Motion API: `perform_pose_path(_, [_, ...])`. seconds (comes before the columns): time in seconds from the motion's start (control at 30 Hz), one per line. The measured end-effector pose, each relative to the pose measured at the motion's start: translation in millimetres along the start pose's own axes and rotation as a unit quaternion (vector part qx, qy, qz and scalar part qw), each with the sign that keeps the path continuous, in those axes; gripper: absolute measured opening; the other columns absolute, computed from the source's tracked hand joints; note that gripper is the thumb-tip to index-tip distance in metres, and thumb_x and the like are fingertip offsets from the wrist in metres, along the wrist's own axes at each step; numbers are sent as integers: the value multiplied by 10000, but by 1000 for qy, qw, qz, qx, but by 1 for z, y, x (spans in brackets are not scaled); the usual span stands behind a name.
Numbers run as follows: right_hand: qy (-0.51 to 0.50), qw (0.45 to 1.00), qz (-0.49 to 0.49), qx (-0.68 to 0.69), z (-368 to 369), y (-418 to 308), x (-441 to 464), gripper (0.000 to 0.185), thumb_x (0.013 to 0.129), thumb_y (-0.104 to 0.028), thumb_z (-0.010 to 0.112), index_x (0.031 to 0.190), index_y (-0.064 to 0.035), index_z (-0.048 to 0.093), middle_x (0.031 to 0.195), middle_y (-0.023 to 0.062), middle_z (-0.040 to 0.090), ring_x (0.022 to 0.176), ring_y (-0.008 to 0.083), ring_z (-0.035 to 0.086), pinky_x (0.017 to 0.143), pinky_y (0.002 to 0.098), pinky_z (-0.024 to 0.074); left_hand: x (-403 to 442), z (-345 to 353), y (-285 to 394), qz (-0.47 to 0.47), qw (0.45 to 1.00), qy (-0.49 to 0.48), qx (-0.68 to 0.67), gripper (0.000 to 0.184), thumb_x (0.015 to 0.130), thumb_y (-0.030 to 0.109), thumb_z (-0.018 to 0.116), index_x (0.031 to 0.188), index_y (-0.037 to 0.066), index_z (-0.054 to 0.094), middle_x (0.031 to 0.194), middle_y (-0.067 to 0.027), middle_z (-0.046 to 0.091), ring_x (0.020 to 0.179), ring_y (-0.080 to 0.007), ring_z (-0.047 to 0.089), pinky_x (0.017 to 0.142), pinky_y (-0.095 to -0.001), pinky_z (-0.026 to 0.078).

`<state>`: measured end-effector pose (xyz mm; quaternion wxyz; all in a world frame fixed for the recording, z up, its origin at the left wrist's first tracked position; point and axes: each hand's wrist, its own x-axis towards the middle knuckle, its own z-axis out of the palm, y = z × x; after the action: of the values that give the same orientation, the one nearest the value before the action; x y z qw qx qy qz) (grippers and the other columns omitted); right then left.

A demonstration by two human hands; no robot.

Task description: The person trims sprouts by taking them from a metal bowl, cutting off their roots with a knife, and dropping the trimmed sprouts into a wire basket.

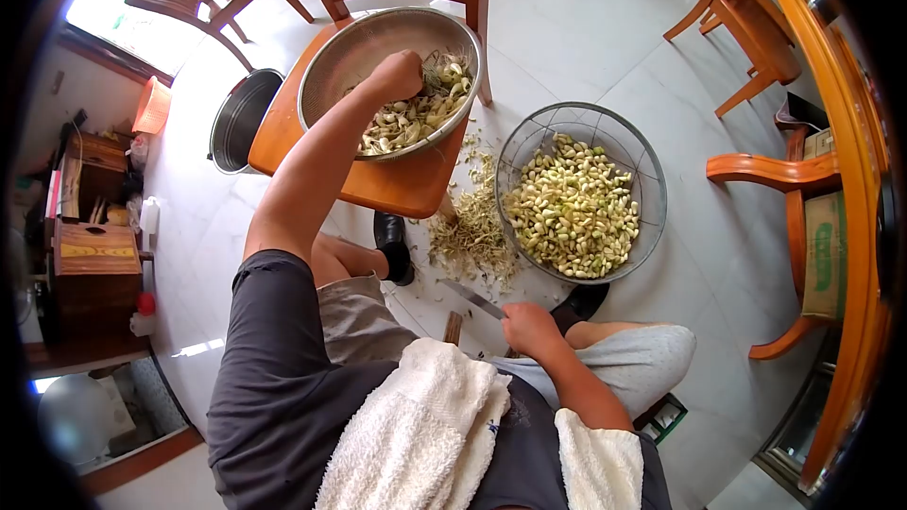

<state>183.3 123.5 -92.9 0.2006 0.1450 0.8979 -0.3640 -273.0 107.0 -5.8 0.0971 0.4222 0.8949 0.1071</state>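
My left hand [401,76] reaches into a metal colander [319,71] on the seat of a wooden chair. Its fingers are curled closed over small pale bulbs with dry stalks [406,125]; what lies inside them is hidden. In front of my lap, my right hand [531,329] grips a knife [475,299], its blade pointing up and left. Beyond that hand, a round wire-mesh basket [652,165] on the floor holds a heap of trimmed, pale yellow-green bulbs [576,212]. Left of the basket lies a pile of cut stalks and roots [472,241].
The wooden chair [392,187] stands close before my knees. A dark metal bucket [244,123] sits left of it. More chairs [751,33] and a wooden table [855,113] line the right side. White towels [416,425] lie over my chest.
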Motion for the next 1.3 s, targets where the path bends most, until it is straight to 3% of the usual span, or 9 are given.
perform_pose_path(0.17, [5, 999, 33, 11, -9, -4, -3, 181, 786, -170, 512, 849, -33, 611, 838, 213, 627, 811, 396, 598, 732, 487, 470, -42, -54, 16, -74, 970, -13, -230, 154, 765, 131, 622, 872, 21, 643, 716, -109, 630, 631, -189, 622, 551, -309, 495])
perform_pose_path(0.2, [6, 999, 38, 14, -11, -5, -3, 187, 782, -156, 498, 863, -34, 613, 852, 216, 630, 820, 396, 602, 740, 486, 474, -54, -68, 21, -85, 969, -25, -231, 129, 837, 121, 584, 903, 19, 630, 722, -52, 609, 625, -96, 580, 521, -241, 466])
perform_pose_path(0.3, [29, 999, 44, 5, -21, -11, -8, 182, 791, -165, 502, 864, -40, 613, 856, 215, 632, 819, 400, 602, 738, 489, 470, -88, -82, 20, -34, 917, 14, -397, 148, 875, 99, 547, 915, -25, 617, 772, -65, 627, 609, -104, 575, 520, -240, 467])
perform_pose_path(0.57, [226, 972, 16, 67, -40, -11, -17, 174, 800, -178, 566, 769, -8, 583, 757, 228, 612, 738, 426, 577, 648, 457, 460, -194, -54, 50, -28, 608, -38, -793, 204, 910, 87, 551, 1070, -39, 555, 882, -115, 631, 676, -134, 595, 590, -244, 497])
perform_pose_path(0.77, [282, 916, 31, 284, -50, -24, -32, 174, 827, -177, 606, 868, -11, 637, 593, 119, 572, 587, 220, 587, 559, 302, 444, -253, 5, 82, -55, 463, -76, -882, 176, 910, 75, 534, 1056, -16, 568, 896, -103, 634, 721, -164, 624, 629, -262, 508])
perform_pose_path(0.8, [304, 904, 9, 300, -50, -28, -33, 165, 833, -118, 611, 949, -7, 649, 628, 92, 578, 599, 146, 572, 559, 269, 438, -259, 12, 87, -54, 440, -88, -892, 173, 914, 80, 528, 1055, -12, 567, 896, -101, 631, 714, -158, 621, 622, -258, 504])
perform_pose_path(0.83, [332, 901, -40, 275, -51, -32, -34, 160, 832, -98, 608, 954, -3, 647, 655, 97, 586, 608, 150, 572, 561, 269, 438, -264, 19, 93, -52, 416, -100, -902, 171, 918, 85, 523, 1054, -8, 566, 896, -100, 629, 708, -153, 618, 614, -253, 500])
perform_pose_path(1.03, [435, 856, -219, 174, -58, -60, -37, 173, 810, -4, 609, 980, -5, 643, 776, 114, 607, 648, 209, 586, 592, 289, 462, -275, 49, 112, -98, 418, -128, -894, 157, 933, 114, 502, 1047, 7, 514, 888, -108, 626, 637, -127, 613, 537, -222, 482])
perform_pose_path(1.3, [404, 881, -208, 132, -56, -58, -33, 219, 786, -1, 612, 1004, -13, 631, 830, 129, 605, 676, 280, 598, 593, 339, 476, -281, 63, 125, -143, 417, -138, -887, 116, 939, 124, 491, 989, 21, 507, 864, -100, 617, 650, -116, 609, 563, -222, 477])
